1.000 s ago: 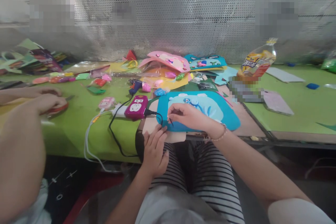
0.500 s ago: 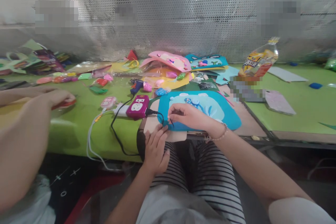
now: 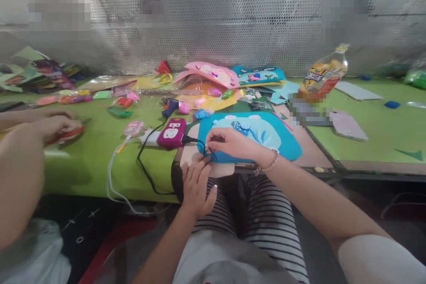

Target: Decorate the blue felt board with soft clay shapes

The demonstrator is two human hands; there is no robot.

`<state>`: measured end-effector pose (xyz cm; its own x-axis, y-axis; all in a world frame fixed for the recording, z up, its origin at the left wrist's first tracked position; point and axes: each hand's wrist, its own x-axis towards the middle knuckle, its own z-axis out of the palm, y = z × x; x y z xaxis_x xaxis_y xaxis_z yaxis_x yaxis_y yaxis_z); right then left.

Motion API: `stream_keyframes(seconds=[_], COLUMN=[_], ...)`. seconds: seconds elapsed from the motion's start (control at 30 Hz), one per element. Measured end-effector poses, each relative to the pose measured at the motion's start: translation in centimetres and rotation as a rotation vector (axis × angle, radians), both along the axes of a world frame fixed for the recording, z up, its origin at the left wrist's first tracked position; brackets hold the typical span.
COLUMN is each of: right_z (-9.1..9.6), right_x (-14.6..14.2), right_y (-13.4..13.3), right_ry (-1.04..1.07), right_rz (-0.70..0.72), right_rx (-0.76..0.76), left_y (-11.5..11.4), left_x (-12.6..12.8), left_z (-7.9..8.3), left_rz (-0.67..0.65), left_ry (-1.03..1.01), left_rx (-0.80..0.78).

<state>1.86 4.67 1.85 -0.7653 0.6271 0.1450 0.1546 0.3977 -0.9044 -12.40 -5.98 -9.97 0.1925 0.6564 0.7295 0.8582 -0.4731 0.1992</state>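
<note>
A blue felt board (image 3: pixel 266 135) with a small cartoon figure lies at the table's front edge, over a tan board (image 3: pixel 193 155). My right hand (image 3: pixel 229 142) rests on the felt's near left corner, its fingers pinched on something small and dark that I cannot make out. My left hand (image 3: pixel 196 184) lies flat at the table's edge, fingertips spread on the tan board just below that corner.
A magenta power strip (image 3: pixel 171 133) with black and white cables sits left of the felt. Coloured clay lumps, felt crafts and a glue gun (image 3: pixel 169 107) lie behind. A drink bottle (image 3: pixel 324 73) stands at the right. Another person's arms (image 3: pixel 36 135) work at the left.
My right hand has slid slightly left along the felt's corner, closer to my left fingertips. The view has shifted a little; the person at the left moved their hands.
</note>
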Motion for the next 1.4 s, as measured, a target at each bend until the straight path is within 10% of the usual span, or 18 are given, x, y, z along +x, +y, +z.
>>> stream_keyframes(seconds=[0.83,1.4], right_z=[-0.3,-1.6], right_x=[-0.6,0.4], right_y=[0.0,1.6], right_ry=[-0.029,-0.214], right_rz=[0.001,-0.113], right_rx=[0.065,0.514], left_y=[-0.6,-0.5], left_x=[1.1,0.8], left_z=[1.7,1.7], left_rz=[0.105,0.116], left_ry=[0.075,0.113], left_rx=[-0.063,-0.082])
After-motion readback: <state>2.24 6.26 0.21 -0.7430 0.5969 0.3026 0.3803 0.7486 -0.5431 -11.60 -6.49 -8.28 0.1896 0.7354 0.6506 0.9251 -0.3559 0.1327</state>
